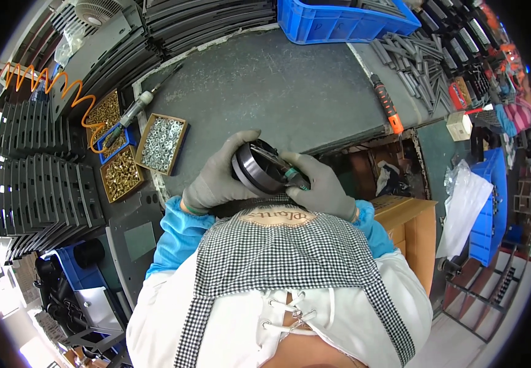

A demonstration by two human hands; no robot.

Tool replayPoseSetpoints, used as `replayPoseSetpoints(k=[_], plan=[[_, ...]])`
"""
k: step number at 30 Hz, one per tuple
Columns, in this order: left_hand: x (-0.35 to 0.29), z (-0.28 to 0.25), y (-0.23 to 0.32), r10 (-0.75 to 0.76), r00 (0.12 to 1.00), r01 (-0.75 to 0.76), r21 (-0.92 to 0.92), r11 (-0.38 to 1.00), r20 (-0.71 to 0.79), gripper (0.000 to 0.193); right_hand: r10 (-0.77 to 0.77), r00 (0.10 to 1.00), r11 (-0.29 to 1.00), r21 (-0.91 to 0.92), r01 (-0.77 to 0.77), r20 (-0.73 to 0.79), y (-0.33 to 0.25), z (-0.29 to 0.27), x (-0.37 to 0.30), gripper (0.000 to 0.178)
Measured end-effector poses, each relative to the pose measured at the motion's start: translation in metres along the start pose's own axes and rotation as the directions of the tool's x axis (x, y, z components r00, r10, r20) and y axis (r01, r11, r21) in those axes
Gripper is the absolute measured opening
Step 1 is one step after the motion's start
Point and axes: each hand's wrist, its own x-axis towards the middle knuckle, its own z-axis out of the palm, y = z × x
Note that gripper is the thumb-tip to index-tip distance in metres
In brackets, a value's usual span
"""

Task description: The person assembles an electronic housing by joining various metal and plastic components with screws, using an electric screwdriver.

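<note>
Close in front of my chest, my left hand [216, 184], in a grey glove, grips a round, hollow black part [258, 173] with a shiny outer band. It is tilted so that its opening faces my right hand. My gloved right hand [323, 187] is closed around the green handle of a slim hand tool [294, 174]. The tool's metal end reaches across the part's opening; its tip is too small to make out. What the tool touches inside the part is hidden.
An air screwdriver [135, 110] on an orange coiled hose lies left, beside brass-coloured screws [122, 175] and silver nuts or washers [162, 144]. A black-and-orange screwdriver [388, 104], grey rods [409, 67] and a blue bin [339, 27] are right and far. Black panels [44, 196] stand left.
</note>
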Motion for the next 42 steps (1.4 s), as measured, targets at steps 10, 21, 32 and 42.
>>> replayPoseSetpoints(k=[10,21,32,42], plan=[[-0.009,0.0,-0.017,-0.12,0.992,0.122,0.075,0.99,-0.028,0.103,0.098,0.99,0.992,0.067,-0.105,0.1,0.028,0.004,0.0,0.069],[-0.012,0.002,-0.001,-0.015,0.999,0.009,-0.115,0.993,-0.05,0.107,-0.021,0.967,0.983,-0.173,0.066,0.252,0.032,-0.036,0.009,0.073],[-0.005,0.013,-0.004,0.046,0.994,-0.052,-0.057,0.997,-0.103,0.107,-0.027,0.999,0.995,0.096,0.025,0.029,0.048,-0.01,-0.015,0.073],[-0.003,0.025,-0.003,0.035,0.985,-0.042,-0.037,0.998,-0.171,0.11,0.004,0.999,0.996,-0.094,-0.009,-0.051,0.028,-0.048,-0.024,0.069]])
